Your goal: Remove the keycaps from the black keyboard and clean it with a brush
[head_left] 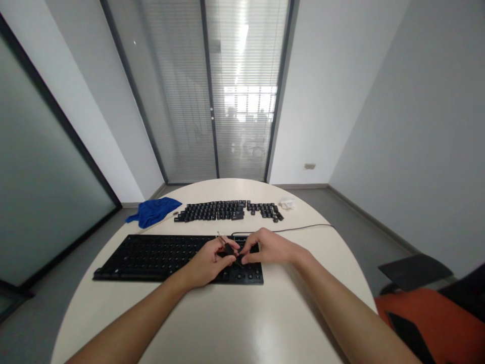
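A black keyboard (162, 255) with its keycaps off lies across the table in front of me. Over its right end, my left hand (212, 263) is closed on a slim tool with a dark handle (229, 248) and a thin metal tip, which points up and away from me. My right hand (265, 246) is beside it, thumb and fingers pinched together low over the number pad area. Whatever sits between those fingertips is too small and dark to make out. Behind the keyboard, loose black keycaps (212, 210) are laid out in rows, with a smaller group (265, 209) to the right.
At the back left lies a blue cloth (153, 212), with a thin light stick-like brush (157, 223) next to it. Crumpled white tissue (287, 203) lies at the back right. A black cable (303, 227) runs off the round table's right edge. An orange chair (428, 323) stands at right.
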{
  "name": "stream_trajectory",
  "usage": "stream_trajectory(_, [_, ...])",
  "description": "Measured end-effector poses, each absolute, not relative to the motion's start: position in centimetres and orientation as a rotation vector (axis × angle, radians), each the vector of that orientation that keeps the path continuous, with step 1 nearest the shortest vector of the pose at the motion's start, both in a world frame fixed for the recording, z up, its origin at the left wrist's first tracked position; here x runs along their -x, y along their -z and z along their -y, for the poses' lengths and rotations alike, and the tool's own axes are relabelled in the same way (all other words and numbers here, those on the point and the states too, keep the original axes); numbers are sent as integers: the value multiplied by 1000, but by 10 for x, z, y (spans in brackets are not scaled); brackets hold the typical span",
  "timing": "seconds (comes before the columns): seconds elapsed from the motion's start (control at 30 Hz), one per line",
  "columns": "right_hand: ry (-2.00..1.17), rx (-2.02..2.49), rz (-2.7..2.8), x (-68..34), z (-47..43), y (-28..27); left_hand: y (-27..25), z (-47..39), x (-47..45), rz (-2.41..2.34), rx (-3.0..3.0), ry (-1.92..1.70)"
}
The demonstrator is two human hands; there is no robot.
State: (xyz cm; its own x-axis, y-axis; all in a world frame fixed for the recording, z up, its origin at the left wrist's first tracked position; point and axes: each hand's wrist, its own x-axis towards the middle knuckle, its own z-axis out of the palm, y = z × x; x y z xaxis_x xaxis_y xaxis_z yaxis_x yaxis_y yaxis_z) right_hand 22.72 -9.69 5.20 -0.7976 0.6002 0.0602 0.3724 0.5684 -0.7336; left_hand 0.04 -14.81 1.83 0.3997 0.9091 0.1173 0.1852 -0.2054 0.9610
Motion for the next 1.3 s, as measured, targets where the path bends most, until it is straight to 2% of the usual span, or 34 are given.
stream_trajectory(0.33, [-826,830,2247,-241,86,-54,-15,143,-5,-1035,-1454,-951])
stream_trajectory(0.57, [-619,1066,2025,-280,48,-29,-14,145,-4,-1045,-1442,-945])
stream_trajectory(0.87, [-168,1377,2152,-293,35,-12,-17,145,-6,-1060,-1446,-932])
stream_trajectory(1.07, [95,1291,2268,-291,34,-10,-18,146,-6,-1062,-1436,-938])
stream_trajectory(1.3, [186,1380,2256,-295,32,-9,-20,147,-7,-1059,-1419,-941])
